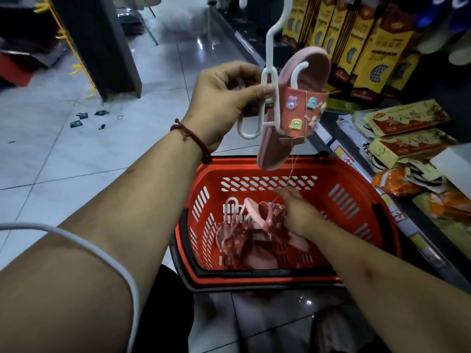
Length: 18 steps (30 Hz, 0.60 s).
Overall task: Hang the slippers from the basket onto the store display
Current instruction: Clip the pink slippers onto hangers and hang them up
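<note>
Setting: retail shop aisle. Evidence: shelves [397,207] at right stocked with boxed goods [407,118], price labels [342,152] on shelf edge, hanging yellow packs [367,44], red shopping basket [356,174] on tiled floor [63,149].

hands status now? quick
Left hand: grip closed on white hanger carrying pink slipper.
Right hand: down in red basket, grip cannot be told.
</note>
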Motion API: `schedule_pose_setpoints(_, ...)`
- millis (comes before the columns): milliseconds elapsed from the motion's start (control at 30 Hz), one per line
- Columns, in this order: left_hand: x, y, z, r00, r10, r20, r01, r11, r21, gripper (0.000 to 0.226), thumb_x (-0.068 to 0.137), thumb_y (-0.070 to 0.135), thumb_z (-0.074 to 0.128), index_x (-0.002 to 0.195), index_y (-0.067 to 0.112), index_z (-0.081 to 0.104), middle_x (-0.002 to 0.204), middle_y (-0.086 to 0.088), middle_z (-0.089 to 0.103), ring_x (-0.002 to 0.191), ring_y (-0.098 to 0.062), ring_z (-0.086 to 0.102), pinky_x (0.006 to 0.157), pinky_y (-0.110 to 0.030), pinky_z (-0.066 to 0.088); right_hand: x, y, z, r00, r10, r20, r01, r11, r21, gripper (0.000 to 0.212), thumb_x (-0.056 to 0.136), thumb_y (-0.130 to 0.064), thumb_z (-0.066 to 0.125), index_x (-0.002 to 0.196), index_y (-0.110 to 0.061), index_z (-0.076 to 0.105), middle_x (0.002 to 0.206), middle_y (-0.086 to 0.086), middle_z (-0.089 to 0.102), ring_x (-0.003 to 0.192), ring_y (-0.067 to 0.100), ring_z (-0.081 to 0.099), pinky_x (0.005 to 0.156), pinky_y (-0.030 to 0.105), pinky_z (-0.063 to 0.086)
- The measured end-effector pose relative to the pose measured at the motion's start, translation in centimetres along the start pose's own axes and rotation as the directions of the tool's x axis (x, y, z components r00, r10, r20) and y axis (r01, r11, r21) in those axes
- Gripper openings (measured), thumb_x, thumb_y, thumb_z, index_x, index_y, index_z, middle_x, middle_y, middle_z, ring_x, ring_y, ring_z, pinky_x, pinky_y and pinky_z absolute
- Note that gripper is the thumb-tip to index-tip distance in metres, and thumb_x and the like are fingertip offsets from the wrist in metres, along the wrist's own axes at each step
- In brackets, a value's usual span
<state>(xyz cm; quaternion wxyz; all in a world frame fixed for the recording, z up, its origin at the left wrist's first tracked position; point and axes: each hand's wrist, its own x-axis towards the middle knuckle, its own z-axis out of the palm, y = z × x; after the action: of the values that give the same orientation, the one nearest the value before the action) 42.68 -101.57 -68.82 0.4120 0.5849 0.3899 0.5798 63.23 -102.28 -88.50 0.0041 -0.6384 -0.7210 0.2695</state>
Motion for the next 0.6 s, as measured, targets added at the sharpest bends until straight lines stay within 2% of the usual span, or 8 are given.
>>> schedule_pose_setpoints(67,0.1,0.7,-0.7,0.999,0.034,0.039,-0.034,0.999,-0.006,0.019,0.084,0.002,0.075,0.102,0.001,0.069,0.095,-0.02,0.071,0.085,-0.034,0.075,0.075,-0.039,0.061,0.7,0.5,-0.8,0.987,-0.092,0.133,0.094,0.995,-0.011,0.088,0.081,0.001,0.067,0.153,-0.038,0.034,0.165,-0.002,0.009,0.149,0.022,0.029,0.119,0.03,0.029)
schedule_pose_setpoints(133,0.3,1.0,-1.3,0.997,0.054,0.064,-0.055,0.998,0.012,0.019,0.086,0.003,0.074,0.104,0.001,0.068,0.096,-0.018,0.072,0.087,-0.032,0.075,0.077,-0.04,0.061,1.2,0.5,-0.9,0.949,-0.173,0.264,0.192,0.98,-0.049,0.082,0.081,-0.007,0.07,0.142,-0.054,0.04,0.165,0.0,0.005,0.15,0.021,0.026,0.119,0.023,0.026)
schedule_pose_setpoints(200,0.4,0.9,-1.8,0.996,0.055,0.069,-0.057,0.998,0.026,0.019,0.088,0.003,0.072,0.106,0.001,0.067,0.095,-0.015,0.073,0.088,-0.031,0.075,0.078,-0.041,0.061,1.8,0.1,-0.4,0.921,-0.227,0.316,0.262,0.962,-0.074,0.075,0.076,-0.022,0.074,0.121,-0.074,0.042,0.158,0.0,0.016,0.143,0.022,0.038,0.117,0.026,0.033)
schedule_pose_setpoints(233,0.5,0.9,-1.9,0.996,0.056,0.068,-0.058,0.998,0.028,0.018,0.088,0.003,0.072,0.105,0.001,0.067,0.094,-0.013,0.073,0.087,-0.031,0.075,0.079,-0.043,0.061,1.9,-0.3,-0.1,0.907,-0.25,0.338,0.296,0.951,-0.092,0.071,0.073,-0.03,0.076,0.117,-0.074,0.043,0.151,-0.002,0.024,0.135,0.022,0.046,0.113,0.028,0.038)
schedule_pose_setpoints(333,0.6,0.8,-2.1,0.996,0.063,0.06,-0.066,0.997,0.037,0.016,0.088,0.003,0.072,0.104,0.002,0.067,0.093,-0.012,0.073,0.086,-0.028,0.075,0.077,-0.039,0.061,1.4,-2.0,0.7,0.865,-0.324,0.383,0.4,0.906,-0.137,0.082,0.06,-0.05,0.085,0.13,-0.058,0.042,0.132,-0.012,0.035,0.112,0.017,0.057,0.099,0.033,0.05)
schedule_pose_setpoints(433,0.5,0.8,-1.8,0.996,0.068,0.052,-0.068,0.998,-0.003,0.018,0.088,0.002,0.071,0.105,-0.001,0.067,0.095,-0.016,0.073,0.086,-0.028,0.075,0.072,-0.033,0.06,0.6,-3.4,1.3,0.875,-0.379,0.303,0.436,0.888,-0.149,0.09,0.054,-0.057,0.088,0.13,-0.048,0.04,0.135,-0.021,0.038,0.111,0.015,0.057,0.091,0.037,0.053)
schedule_pose_setpoints(500,0.5,0.7,-1.6,0.997,0.062,0.049,-0.059,0.995,-0.077,0.018,0.088,0.0,0.07,0.106,-0.003,0.066,0.093,-0.014,0.074,0.086,-0.028,0.075,0.072,-0.033,0.059,0.2,-3.9,1.4,0.904,-0.364,0.224,0.391,0.916,-0.09,0.091,0.056,-0.055,0.088,0.131,-0.041,0.039,0.133,-0.018,0.048,0.109,0.016,0.059,0.091,0.037,0.053)
schedule_pose_setpoints(600,0.5,0.8,-1.3,0.999,0.045,0.029,-0.038,0.976,-0.216,0.014,0.089,-0.005,0.067,0.102,-0.002,0.066,0.087,-0.01,0.074,0.084,-0.027,0.074,0.073,-0.037,0.059,-0.2,-4.4,1.2,0.954,-0.283,0.095,0.282,0.959,0.025,0.073,0.058,-0.047,0.089,0.115,-0.037,0.044,0.107,-0.012,0.06,0.096,0.016,0.062,0.081,0.032,0.051)
